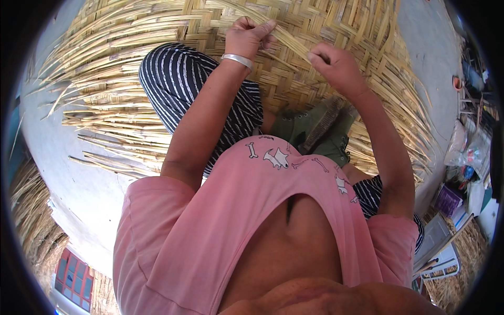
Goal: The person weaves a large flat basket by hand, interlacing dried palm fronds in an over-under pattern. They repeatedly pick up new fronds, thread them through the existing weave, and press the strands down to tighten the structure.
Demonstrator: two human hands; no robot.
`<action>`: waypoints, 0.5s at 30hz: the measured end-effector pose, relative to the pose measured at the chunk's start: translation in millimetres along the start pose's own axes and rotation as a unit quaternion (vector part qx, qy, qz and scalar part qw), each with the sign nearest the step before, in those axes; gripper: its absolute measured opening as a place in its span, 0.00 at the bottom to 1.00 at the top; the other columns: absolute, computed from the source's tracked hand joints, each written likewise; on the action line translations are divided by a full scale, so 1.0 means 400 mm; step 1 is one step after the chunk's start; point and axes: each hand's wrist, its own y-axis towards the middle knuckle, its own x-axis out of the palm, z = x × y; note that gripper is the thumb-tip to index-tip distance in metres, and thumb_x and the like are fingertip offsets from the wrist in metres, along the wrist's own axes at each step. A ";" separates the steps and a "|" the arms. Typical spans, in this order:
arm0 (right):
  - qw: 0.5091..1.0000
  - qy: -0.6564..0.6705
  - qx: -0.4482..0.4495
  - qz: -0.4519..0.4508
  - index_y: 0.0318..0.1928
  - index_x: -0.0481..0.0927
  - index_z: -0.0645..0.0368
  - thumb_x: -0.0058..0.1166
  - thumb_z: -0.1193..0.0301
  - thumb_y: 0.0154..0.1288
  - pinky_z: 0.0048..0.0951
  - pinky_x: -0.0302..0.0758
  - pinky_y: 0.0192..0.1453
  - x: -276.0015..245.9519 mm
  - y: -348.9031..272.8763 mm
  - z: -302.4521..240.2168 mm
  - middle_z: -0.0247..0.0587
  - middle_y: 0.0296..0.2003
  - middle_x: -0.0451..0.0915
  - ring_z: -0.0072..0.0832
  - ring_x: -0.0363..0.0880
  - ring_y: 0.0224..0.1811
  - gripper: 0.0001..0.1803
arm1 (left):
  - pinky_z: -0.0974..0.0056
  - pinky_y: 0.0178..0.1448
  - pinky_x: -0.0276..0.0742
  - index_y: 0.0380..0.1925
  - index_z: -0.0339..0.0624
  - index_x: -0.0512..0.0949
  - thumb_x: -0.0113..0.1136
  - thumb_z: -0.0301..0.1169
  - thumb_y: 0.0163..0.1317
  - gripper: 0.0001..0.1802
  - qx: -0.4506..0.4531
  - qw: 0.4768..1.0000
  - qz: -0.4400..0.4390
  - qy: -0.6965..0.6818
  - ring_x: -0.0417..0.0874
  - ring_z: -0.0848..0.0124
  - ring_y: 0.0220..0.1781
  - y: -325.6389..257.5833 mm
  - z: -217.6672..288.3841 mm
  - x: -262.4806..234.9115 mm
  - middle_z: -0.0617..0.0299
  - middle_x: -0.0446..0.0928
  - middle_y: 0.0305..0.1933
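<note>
A flat, pale yellow reed strip [290,43] slants between my hands, from the far edge of the view down to the right. My left hand [248,38], with a silver bracelet at its wrist, is closed with thumb and fingers on the strip. Farther right, my right hand [336,65] pinches the strip's lower end between thumb and curled fingers. Beneath both hands lies a large woven reed mat [281,83] in a crossed pattern. Long loose reed ends [105,97] fan out from it at the left.
I sit on the mat, striped trouser knee [176,73] at the left and green shoes [286,126] in front. Grey concrete floor [58,157] borders the mat. Bundled reeds [31,205] stand at the far left. Plastic bags [475,152] and a metal-framed chair [443,262] are at the right.
</note>
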 end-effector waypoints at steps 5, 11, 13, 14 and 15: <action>0.955 -0.224 -0.162 0.109 0.36 0.76 0.53 0.51 0.63 0.65 0.42 0.77 0.31 0.040 -0.007 -0.038 0.41 0.29 0.80 0.42 0.80 0.30 0.08 | 0.71 0.23 0.76 0.23 0.45 0.70 0.69 0.25 0.59 0.14 0.004 1.000 0.015 -0.027 0.82 0.72 0.22 -0.003 0.005 0.003 0.60 0.79 0.24; 0.951 -0.246 -0.155 0.103 0.38 0.75 0.53 0.51 0.64 0.65 0.42 0.77 0.30 0.060 -0.012 -0.021 0.40 0.29 0.79 0.41 0.81 0.29 0.07 | 0.70 0.26 0.77 0.24 0.45 0.71 0.68 0.26 0.60 0.13 -0.042 0.997 -0.039 -0.059 0.82 0.72 0.24 0.002 0.004 -0.013 0.61 0.79 0.23; 0.960 -0.222 -0.136 0.099 0.38 0.77 0.53 0.52 0.64 0.65 0.40 0.77 0.32 0.065 -0.013 -0.026 0.40 0.30 0.79 0.41 0.80 0.31 0.07 | 0.70 0.26 0.77 0.24 0.45 0.72 0.68 0.26 0.60 0.13 -0.042 0.996 -0.035 -0.070 0.81 0.72 0.24 0.004 -0.002 -0.018 0.62 0.78 0.24; 0.965 -0.210 -0.126 0.096 0.38 0.78 0.53 0.53 0.65 0.65 0.40 0.76 0.33 0.067 -0.014 -0.028 0.40 0.31 0.79 0.41 0.80 0.32 0.07 | 0.70 0.26 0.77 0.25 0.45 0.72 0.68 0.26 0.60 0.12 -0.042 0.996 -0.033 -0.076 0.81 0.72 0.24 0.004 -0.004 -0.018 0.62 0.78 0.24; 0.966 -0.210 -0.123 0.092 0.38 0.77 0.53 0.53 0.65 0.65 0.40 0.76 0.33 0.066 -0.013 -0.028 0.39 0.31 0.79 0.41 0.80 0.32 0.07 | 0.70 0.26 0.77 0.25 0.45 0.72 0.68 0.26 0.60 0.12 -0.044 0.996 -0.025 -0.069 0.81 0.72 0.24 0.004 -0.005 -0.016 0.62 0.78 0.24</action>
